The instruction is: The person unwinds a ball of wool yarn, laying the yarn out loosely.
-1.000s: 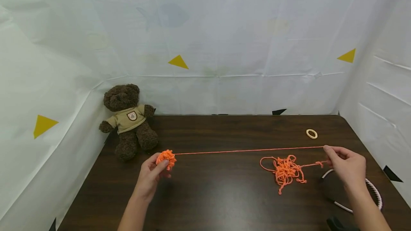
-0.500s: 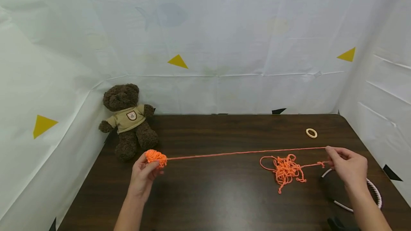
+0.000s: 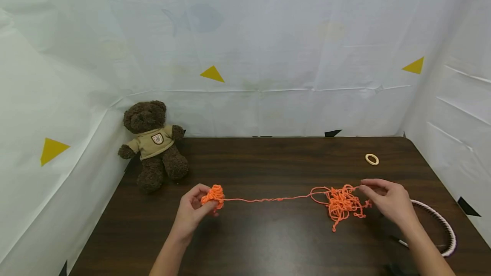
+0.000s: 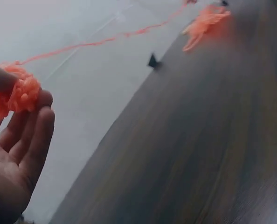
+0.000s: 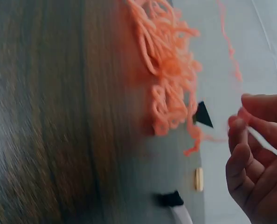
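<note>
My left hand (image 3: 192, 212) pinches a small ball of orange yarn (image 3: 215, 197) between thumb and fingers, left of the table's middle. A yarn strand (image 3: 264, 199) runs from the ball across to my right hand (image 3: 389, 201), whose thumb and fingertips pinch it. Just left of the right fingertips lies a loose tangle of the same yarn (image 3: 341, 205) on the table; the strand overlaps it in the head view. In the left wrist view the wound ball (image 4: 19, 93) sits at the thumb and fingertips. The right wrist view has the tangle (image 5: 169, 70) beside my pinching fingers.
A brown teddy bear (image 3: 151, 144) in a tan shirt sits at the back left of the dark wooden table (image 3: 261, 156). A pale ring (image 3: 372, 159) lies at the back right. Beside my right forearm is a white-and-dark curved band (image 3: 441, 220). White sheeting surrounds the table.
My right hand has moved left and slightly down to the tangle. My left hand went left, then back right, the ball turning in it. The strand between them is shorter and slacker.
</note>
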A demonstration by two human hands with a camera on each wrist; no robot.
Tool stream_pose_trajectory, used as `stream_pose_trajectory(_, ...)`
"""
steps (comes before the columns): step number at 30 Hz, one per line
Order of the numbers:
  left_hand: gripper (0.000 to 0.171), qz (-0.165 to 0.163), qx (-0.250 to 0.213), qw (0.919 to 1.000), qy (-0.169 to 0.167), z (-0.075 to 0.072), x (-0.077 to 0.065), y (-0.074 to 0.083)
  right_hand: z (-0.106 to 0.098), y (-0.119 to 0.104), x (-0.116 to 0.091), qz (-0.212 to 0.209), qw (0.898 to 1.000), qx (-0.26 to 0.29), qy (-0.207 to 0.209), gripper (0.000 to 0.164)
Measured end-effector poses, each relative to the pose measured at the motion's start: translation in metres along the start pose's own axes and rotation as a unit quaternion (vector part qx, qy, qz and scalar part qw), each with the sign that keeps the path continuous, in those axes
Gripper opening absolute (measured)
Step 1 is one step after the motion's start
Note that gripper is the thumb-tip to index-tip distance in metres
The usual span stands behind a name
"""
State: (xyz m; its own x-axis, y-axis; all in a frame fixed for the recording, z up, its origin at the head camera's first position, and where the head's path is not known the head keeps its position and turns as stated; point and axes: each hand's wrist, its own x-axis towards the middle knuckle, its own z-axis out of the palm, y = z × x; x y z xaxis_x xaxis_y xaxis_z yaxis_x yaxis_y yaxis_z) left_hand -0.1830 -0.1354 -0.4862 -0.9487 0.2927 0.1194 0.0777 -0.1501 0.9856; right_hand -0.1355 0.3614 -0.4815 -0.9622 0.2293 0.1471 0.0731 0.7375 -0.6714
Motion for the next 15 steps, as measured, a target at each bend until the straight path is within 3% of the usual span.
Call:
stream_pose_trajectory(6, 0.025, 0.005, 0.058, 0.9975, -0.041, 0.031, 0.005, 0.004, 0.009, -0.018, -0.004, -0.016, 0.999, -0.042, -0.026, 0.046)
stream_pose_trajectory(10, 0.023, 0.023, 0.078, 0.9946, -0.065, 0.048, 0.007, 0.007, 0.024, -0.046, -0.011, -0.086, 0.995, -0.013, -0.051, 0.037)
stream_pose_trajectory(12, 0.022, 0.029, 0.084, 0.9934, -0.072, 0.056, 0.008, 0.008, 0.035, -0.066, -0.017, -0.131, 0.988, 0.026, -0.078, 0.035)
stream_pose_trajectory(15, 0.020, 0.034, 0.099, 0.9915, -0.078, 0.067, 0.009, 0.010, 0.055, -0.097, -0.028, -0.189, 0.970, 0.082, -0.131, 0.040)
